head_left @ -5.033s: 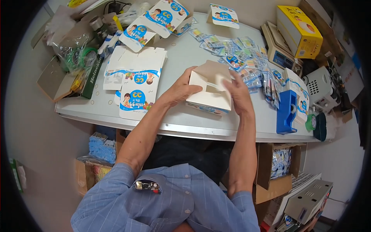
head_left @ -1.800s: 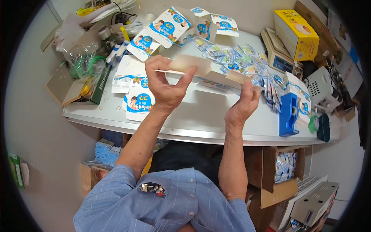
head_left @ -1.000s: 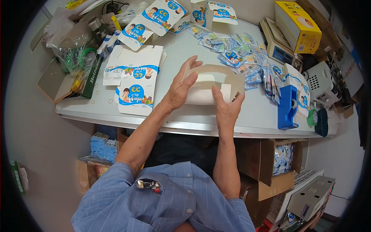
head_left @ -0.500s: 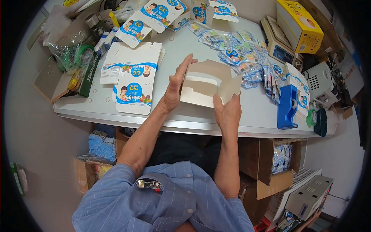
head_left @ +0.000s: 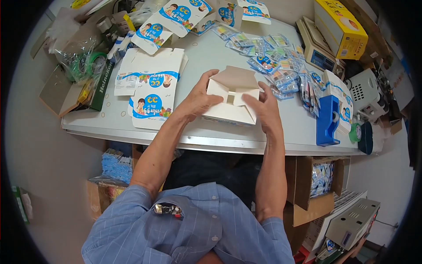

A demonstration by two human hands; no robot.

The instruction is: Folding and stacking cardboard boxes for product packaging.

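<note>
Two thumbs over the open top of a white carton [head_left: 232, 110]

In the head view, both bare forearms reach up and slightly inward over the table [head_left: 206, 133] from short blue sleeves. The left hand [head_left: 201, 99] grips the carton's left side, fingers outside, thumb lying across a flap. The right hand [head_left: 266, 107] closes around the opposite side, its thumb, a little blurred, on the other end flap.

The carton sits between the palms, open top toward the wearer's head, back flap raised, a small gap between the end flaps. Whether its base touches the table is unclear.

Flattened cartons [head_left: 151, 115] lie to the left; loose sachets [head_left: 281, 74] spread just beyond the right hand. Farther right stand a blue tape dispenser [head_left: 326, 127] and a scale [head_left: 317, 53], near a yellow box [head_left: 345, 31]. Beneath the table, a cardboard box [head_left: 303, 182] holds packets.
</note>
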